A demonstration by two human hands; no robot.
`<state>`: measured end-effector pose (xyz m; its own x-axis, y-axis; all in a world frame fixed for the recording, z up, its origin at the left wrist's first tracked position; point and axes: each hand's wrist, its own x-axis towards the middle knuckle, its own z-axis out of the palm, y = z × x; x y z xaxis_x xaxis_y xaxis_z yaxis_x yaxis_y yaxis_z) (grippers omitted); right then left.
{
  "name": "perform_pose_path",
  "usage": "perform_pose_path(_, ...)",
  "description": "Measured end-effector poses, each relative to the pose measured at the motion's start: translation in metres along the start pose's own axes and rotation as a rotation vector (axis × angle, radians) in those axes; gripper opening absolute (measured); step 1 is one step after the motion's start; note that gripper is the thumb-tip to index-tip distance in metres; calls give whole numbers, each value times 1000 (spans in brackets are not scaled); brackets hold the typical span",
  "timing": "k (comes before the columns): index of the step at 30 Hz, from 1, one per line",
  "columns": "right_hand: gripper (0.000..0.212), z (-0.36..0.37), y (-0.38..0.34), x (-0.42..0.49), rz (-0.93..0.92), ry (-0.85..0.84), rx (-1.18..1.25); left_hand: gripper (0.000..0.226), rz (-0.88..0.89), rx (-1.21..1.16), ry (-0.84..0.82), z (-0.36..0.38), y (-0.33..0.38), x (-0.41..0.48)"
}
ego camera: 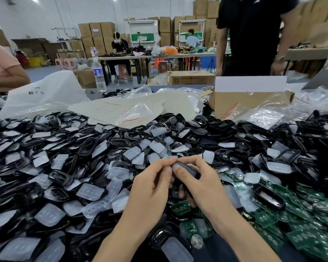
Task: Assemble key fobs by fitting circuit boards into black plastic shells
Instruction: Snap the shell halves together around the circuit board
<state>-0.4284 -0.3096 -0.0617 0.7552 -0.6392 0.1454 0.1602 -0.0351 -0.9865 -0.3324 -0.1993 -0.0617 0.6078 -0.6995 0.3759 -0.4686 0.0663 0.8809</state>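
Observation:
My left hand [151, 183] and my right hand [201, 178] meet at the centre of the view, and together they hold a black key fob shell [187, 169]. Fingers and thumbs of both hands curl round its edges, so most of the shell is hidden. Below the hands lies a green circuit board [181, 207]. Several more green circuit boards [299, 220] are heaped at the lower right. Loose black shells [61, 178] and translucent button pads [90, 191] cover the table all around.
An open cardboard box [250, 104] stands at the back right among clear plastic bags [133, 114]. A white bag [44, 95] and a water bottle [98, 74] stand at the back left. A person in black [254, 35] stands beyond the table.

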Motion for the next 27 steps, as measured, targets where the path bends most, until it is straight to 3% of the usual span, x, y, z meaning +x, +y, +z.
perform_pose_path(10, 3, 1, 1, -1, -1, -65, -67, 17, -42, -38, 34, 2, 0, 1)
perform_pose_path(20, 11, 1, 2, -2, 25, -124, -26, 21, -34, -9, 138, -1, -2, 3)
perform_pose_path(27, 12, -2, 5, 2, -9, -28, -35, 17, -60, -41, 138, 0, -3, 2)
